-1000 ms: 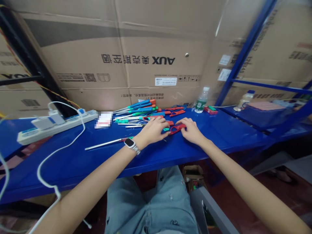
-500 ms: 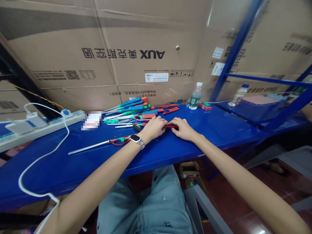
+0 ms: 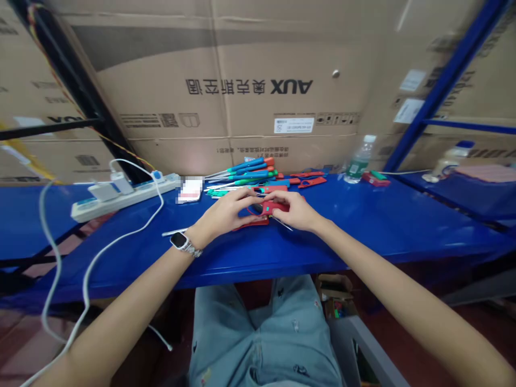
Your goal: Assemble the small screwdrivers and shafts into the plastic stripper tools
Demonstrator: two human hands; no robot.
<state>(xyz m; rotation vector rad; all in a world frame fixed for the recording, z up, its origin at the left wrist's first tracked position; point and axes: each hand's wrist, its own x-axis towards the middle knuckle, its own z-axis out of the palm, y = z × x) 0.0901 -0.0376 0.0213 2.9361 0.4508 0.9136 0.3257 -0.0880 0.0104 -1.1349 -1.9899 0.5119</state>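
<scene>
Between my two hands is a red lighter handle (image 3: pixel 275 207), a plastic casing with a loop-shaped opening at its left end. My left hand (image 3: pixel 226 215), with a watch on the wrist, has fingers and thumb closed around that loop end. The thumb and fingers of my right hand (image 3: pixel 297 213) pinch the casing's right part. Just below lies another red lighter (image 3: pixel 253 223) on the table, its metal tube (image 3: pixel 171 233) pointing left past my wrist. A thin metal rod (image 3: pixel 285 224) shows under my right hand. My fingers hide parts of both lighters.
Behind my hands lies a pile of long lighters (image 3: pixel 250 173) with blue, green, orange and red handles. Red casings (image 3: pixel 312 181) sit beside it. A water bottle (image 3: pixel 358 161) and a small red box (image 3: pixel 377 180) stand right; a power strip (image 3: pixel 139 193) with a white cable (image 3: pixel 133 234) is left.
My view has swung left. My hands have drawn nearer to me, and the red casing is now raised and turned so its loop opening shows. My left hand has moved left of it.
</scene>
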